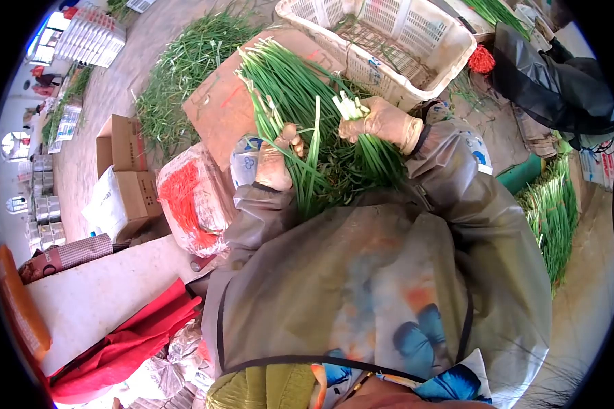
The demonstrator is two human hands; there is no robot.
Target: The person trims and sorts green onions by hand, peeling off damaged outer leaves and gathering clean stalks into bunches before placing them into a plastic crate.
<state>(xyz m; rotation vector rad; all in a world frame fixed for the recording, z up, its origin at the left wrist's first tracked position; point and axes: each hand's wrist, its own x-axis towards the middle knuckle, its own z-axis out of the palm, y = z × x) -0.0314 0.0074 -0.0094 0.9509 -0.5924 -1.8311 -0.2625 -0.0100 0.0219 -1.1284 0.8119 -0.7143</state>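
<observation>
My right hand, in a soiled glove, is closed round a bunch of chives, with the pale cut ends sticking out past the thumb and the leaves hanging toward my lap. Opposite it, my left hand, gloved too, has its fingers curled round several loose chive stalks. Between and beyond both hands, a large pile of chives lies on a brown board, roots toward the far left. Loose leaves cover my lap under the hands.
A white plastic crate stands beyond my right hand. Trimmed leaves lie heaped on the floor. To the left are red ties on a wrapped bundle and a cardboard box. Stacked chive bundles stand at right, near a person's dark-clothed legs.
</observation>
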